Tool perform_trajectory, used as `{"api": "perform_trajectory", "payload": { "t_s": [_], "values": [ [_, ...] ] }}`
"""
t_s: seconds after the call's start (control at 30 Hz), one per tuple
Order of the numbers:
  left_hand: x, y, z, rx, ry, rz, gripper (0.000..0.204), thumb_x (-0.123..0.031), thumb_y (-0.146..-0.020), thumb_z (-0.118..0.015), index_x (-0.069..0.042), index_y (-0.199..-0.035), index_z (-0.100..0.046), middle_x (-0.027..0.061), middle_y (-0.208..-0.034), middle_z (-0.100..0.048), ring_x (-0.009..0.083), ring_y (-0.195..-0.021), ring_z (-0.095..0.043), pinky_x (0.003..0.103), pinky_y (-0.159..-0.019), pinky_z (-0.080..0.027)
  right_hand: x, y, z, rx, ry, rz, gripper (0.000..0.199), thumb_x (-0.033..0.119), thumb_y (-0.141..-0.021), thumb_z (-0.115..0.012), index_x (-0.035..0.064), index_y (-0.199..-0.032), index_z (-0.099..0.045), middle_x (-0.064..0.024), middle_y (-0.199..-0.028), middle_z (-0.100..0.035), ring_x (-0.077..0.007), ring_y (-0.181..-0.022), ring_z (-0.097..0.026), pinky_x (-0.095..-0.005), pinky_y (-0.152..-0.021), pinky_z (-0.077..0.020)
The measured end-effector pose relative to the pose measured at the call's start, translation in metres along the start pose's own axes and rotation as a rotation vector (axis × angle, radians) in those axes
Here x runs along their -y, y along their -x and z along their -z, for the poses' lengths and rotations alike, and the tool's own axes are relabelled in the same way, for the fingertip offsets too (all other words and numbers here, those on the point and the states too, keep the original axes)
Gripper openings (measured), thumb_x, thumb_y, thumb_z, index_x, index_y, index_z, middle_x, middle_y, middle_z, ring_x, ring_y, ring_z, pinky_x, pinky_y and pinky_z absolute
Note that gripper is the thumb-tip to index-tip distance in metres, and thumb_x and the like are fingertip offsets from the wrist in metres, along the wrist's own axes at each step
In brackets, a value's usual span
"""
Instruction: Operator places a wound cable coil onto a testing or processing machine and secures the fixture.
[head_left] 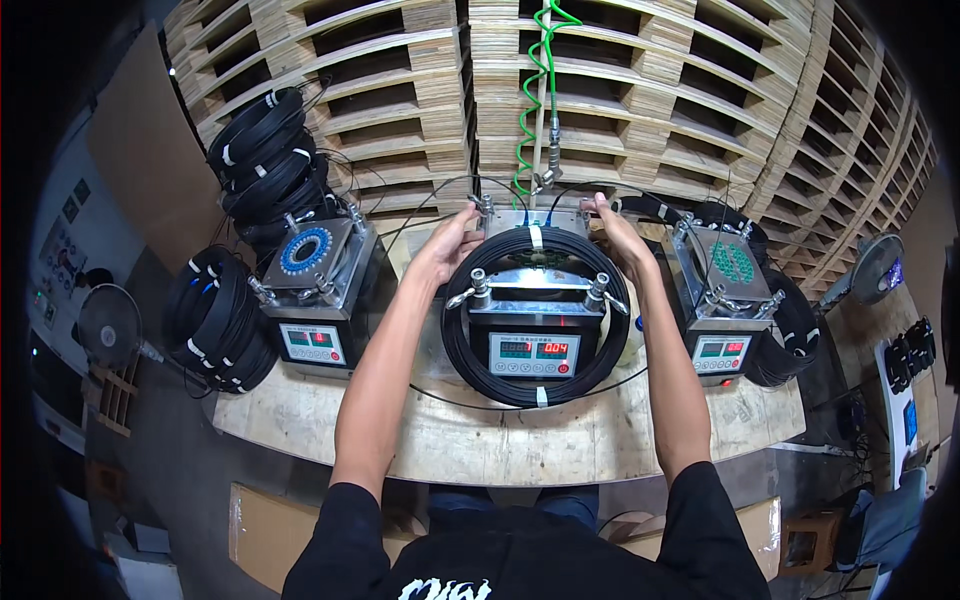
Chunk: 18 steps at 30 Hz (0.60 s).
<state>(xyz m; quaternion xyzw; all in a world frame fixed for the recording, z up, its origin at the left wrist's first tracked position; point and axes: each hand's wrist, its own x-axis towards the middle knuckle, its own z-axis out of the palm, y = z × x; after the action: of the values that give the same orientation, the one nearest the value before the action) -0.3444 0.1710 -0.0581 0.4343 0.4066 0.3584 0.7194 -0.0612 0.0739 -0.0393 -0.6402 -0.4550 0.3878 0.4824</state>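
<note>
Black shirt (560, 560) before coil (455, 330), table (480, 450), pallets (660, 70)

Toward 12 o'clock, the green hose (553, 90) is being cut off by the upper edge; at 6 o'clock, the black shirt (530, 560) is being cropped by the lower. The top of the central machine (532, 340) is being partly covered by the black cable coil (460, 325). At 2 o'clock, some fingers of the right hand (618, 236) are being hidden by the hand itself.
</note>
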Motion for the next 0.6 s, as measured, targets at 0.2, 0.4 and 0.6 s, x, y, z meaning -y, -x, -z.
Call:
{"api": "perform_trajectory", "payload": {
  "t_s": [0.2, 0.4, 0.6],
  "values": [
    [0.004, 0.003, -0.013, -0.050, -0.369, -0.255, 0.058, -0.060, -0.101, -0.046, -0.007, -0.120, -0.060, -0.0003, -0.075, -0.050, 0.0102, -0.067, -0.051, 0.028, -0.062, -0.046, -0.020, -0.010, -0.009, 0.010, 0.026, 0.024, 0.088, 0.073, -0.099, -0.022, 0.0016, -0.127, -0.067, -0.0181, -0.127, -0.065, -0.0252, -0.110, -0.058, -0.0338, -0.097, -0.0425],
    [0.009, 0.000, -0.007, -0.121, -0.279, -0.183, 0.086, -0.075, -0.096, -0.034, -0.003, -0.140, -0.050, 0.0132, -0.090, -0.059, 0.0198, -0.080, -0.060, 0.031, -0.074, -0.049, -0.026, -0.020, -0.007, -0.005, 0.011, 0.073, 0.088, 0.075, -0.097, -0.020, 0.0090, -0.132, -0.066, -0.0188, -0.145, -0.051, -0.0282, -0.105, -0.056, -0.0372, -0.102, -0.0410],
    [0.009, 0.006, -0.005, -0.143, -0.227, -0.238, 0.094, -0.082, -0.092, -0.027, -0.011, -0.152, -0.042, 0.0216, -0.108, -0.059, 0.0264, -0.092, -0.062, 0.036, -0.084, -0.050, -0.015, 0.000, -0.006, 0.017, -0.310, -0.077, 0.085, 0.078, -0.096, -0.021, 0.0155, -0.134, -0.063, 0.0029, -0.068, -0.056, -0.0046, -0.058, -0.047, -0.0198, -0.052, -0.0355]
  ]
}}
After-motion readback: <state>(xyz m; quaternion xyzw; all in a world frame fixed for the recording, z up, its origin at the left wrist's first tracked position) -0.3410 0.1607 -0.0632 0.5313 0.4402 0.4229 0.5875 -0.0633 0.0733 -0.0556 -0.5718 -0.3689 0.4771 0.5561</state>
